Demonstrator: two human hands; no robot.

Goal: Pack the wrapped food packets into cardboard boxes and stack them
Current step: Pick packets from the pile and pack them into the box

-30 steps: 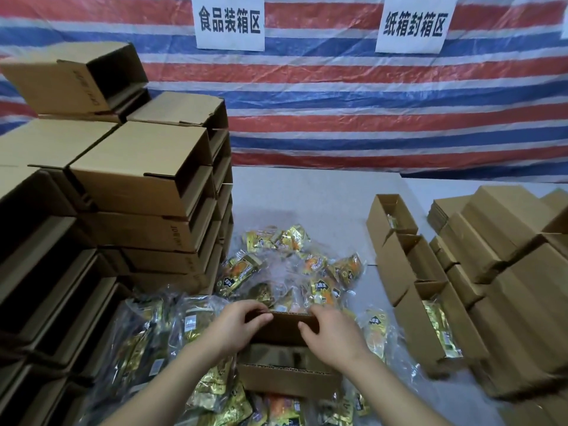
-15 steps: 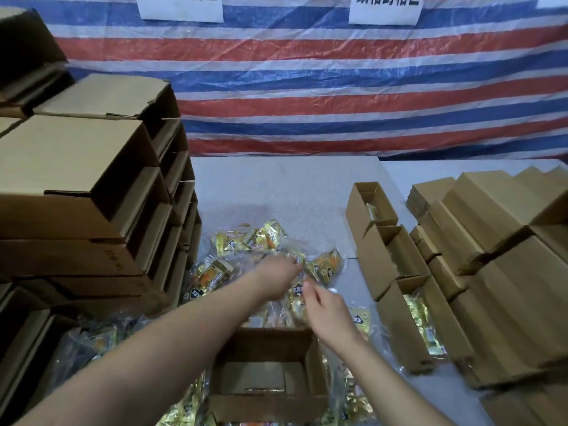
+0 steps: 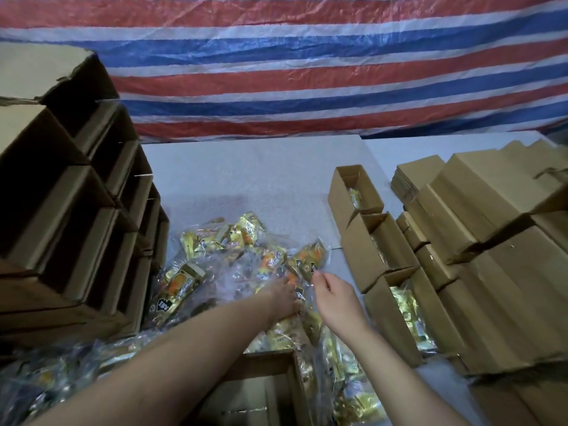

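Food packets (image 3: 246, 272), glossy gold-and-orange in clear wrap, lay heaped on the desk (image 3: 246, 173) beyond the open box (image 3: 261, 392); your left hand (image 3: 284, 298) pressed among them, grip unclear, while your right hand (image 3: 333, 295) pinched one's wrapper.

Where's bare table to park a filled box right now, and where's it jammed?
Free: the grey table patch beyond the packet pile, bordered by the striped tarp, the left box stack and the row of open boxes. Crowded: near side, where packets surround the open box and both the left hand and right hand work; right side is packed with cartons.
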